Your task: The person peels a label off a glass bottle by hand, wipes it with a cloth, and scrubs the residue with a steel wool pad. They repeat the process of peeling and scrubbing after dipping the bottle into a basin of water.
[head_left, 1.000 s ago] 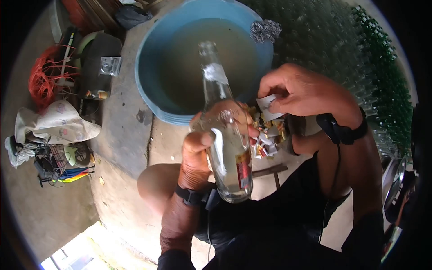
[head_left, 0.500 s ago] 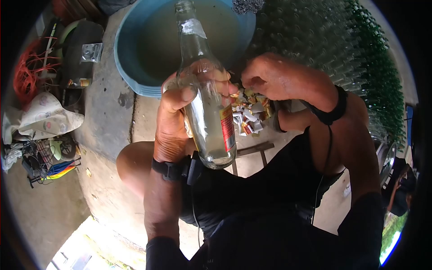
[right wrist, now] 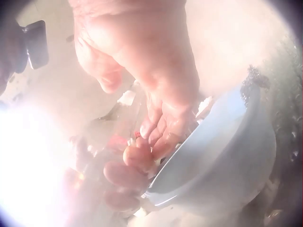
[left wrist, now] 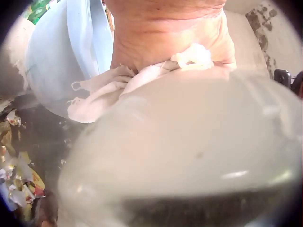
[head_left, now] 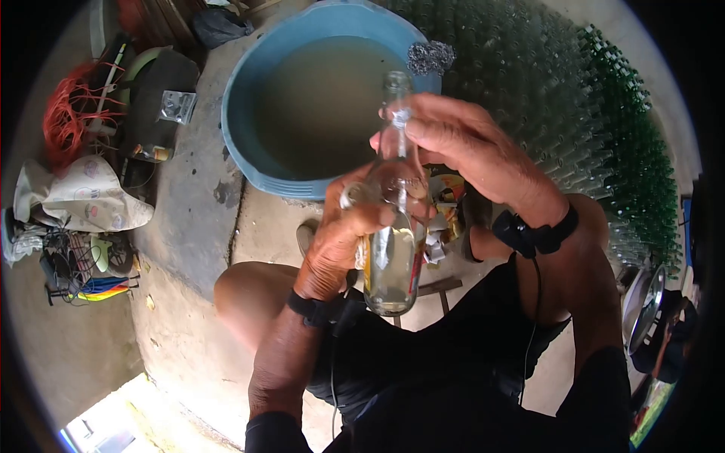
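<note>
A clear glass bottle (head_left: 396,264) with a red and yellow label on its body is held up in front of the lap. My left hand (head_left: 340,234) grips it round the body, with a pale rag (left wrist: 111,90) at the palm. At the neck, my right hand (head_left: 476,147) has its fingers behind the glass and its thumb at the white neck label (head_left: 400,118). In the right wrist view the fingers are bent toward the bottle. The bottle's base, large and blurred, fills the lower left wrist view.
Beyond the hands stands a blue tub (head_left: 242,143) of murky water, a metal scourer (head_left: 430,57) on its rim. Torn label scraps (head_left: 436,245) lie on the floor below the bottle. Rows of clear and green bottles (head_left: 634,151) stand at right; red string (head_left: 72,121) hangs at left.
My right hand has moved from above the scrap pile to the bottle's neck, and the paper piece it pinched earlier no longer shows. My left hand still grips the bottle, now turned.
</note>
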The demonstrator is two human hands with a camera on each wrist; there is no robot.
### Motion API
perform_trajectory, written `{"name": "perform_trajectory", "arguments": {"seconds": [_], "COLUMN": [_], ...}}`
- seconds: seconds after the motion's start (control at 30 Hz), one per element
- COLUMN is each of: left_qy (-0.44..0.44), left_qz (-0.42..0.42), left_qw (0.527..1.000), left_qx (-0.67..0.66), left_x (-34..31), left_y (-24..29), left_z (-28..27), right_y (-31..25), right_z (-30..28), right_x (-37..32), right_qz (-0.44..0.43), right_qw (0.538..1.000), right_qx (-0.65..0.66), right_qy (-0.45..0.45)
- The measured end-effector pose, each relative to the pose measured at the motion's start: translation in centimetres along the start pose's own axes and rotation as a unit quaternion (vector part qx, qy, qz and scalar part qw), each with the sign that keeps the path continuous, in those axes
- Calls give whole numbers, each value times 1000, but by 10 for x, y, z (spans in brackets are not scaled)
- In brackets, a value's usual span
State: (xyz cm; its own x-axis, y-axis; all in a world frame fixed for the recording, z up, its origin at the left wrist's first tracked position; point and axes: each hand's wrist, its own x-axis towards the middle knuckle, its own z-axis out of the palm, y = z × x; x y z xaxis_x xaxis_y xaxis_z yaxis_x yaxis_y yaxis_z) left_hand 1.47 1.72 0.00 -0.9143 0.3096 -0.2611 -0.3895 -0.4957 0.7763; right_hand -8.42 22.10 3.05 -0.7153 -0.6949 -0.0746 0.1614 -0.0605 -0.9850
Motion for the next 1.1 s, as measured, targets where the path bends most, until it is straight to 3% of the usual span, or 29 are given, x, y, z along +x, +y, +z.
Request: {"name": "perform_trajectory", "arguments": {"seconds": [0.23, 0.37, 0.5, 0.63, 0.77, 0.87, 1.0, 1.1], "left_qy": [-28, -15, 43, 13, -13, -23, -34, -18], "left_qz": [-30, -25, 8, -14, -20, -29, -31, -36], "left_qw": [997, 1000, 989, 994, 999, 999, 999, 998], "left_qx": [-68, -3, 144, 104, 21, -25, 17, 42], "left_x": [-2, 1, 5, 2, 2, 2, 2, 1], "left_y": [2, -4, -14, -8, -18, -19, -18, -15], "left_z": [4, 6, 10, 9, 0, 1, 4, 6], "right_y": [-6, 1, 4, -1, -13, -13, -18, -21], "right_z": [7, 15, 15, 3, -7, -7, -10, -16], "right_x": [2, 4, 5, 4, 2, 1, 4, 5], "right_qz": [-30, -31, -40, 6, -19, -102, -205, -209], "right_qw": [999, 995, 990, 995, 993, 981, 935, 926], "right_qx": [2, -5, -68, -49, -49, -107, -274, -309], "right_qy": [32, 95, 118, 87, 109, 129, 90, 61]}}
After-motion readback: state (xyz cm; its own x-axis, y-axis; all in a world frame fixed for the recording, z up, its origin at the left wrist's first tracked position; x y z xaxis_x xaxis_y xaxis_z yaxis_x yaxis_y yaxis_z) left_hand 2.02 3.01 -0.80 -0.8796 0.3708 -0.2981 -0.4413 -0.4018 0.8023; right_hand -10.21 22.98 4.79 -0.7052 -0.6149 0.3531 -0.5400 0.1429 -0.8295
